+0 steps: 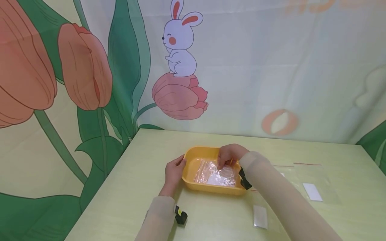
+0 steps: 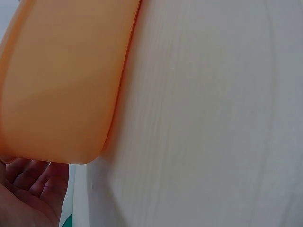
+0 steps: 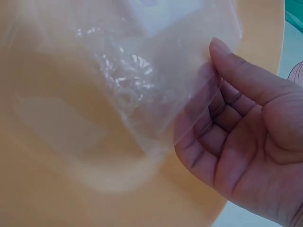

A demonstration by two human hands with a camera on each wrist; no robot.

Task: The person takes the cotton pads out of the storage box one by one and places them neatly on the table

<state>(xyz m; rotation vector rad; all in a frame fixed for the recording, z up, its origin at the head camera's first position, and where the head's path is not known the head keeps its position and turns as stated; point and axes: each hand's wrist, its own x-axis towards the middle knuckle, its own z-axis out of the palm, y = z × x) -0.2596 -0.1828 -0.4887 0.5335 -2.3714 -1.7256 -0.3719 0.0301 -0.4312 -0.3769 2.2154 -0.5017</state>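
Note:
A yellow plastic tray (image 1: 214, 189) with rounded corners sits on the table. My left hand (image 1: 174, 171) grips its left end, thumb at the rim and fingers against the outside; in the left wrist view the fingers (image 2: 45, 182) are partly hidden behind the tray wall. Inside the tray lie clear plastic bags (image 1: 202, 170) with a white piece showing through. Reaching over the tray's right side, my right hand (image 1: 230, 155) pinches a clear bag. The right wrist view shows the bag's edge (image 3: 142, 99) between thumb and fingers, with a white piece inside it.
To the right of the tray, clear bags with red top strips lie flat on the pale table (image 1: 129, 201). White rectangles (image 1: 312, 192) show inside them, one (image 1: 260, 217) near the front. A printed cloth (image 1: 241, 67) hangs behind the table.

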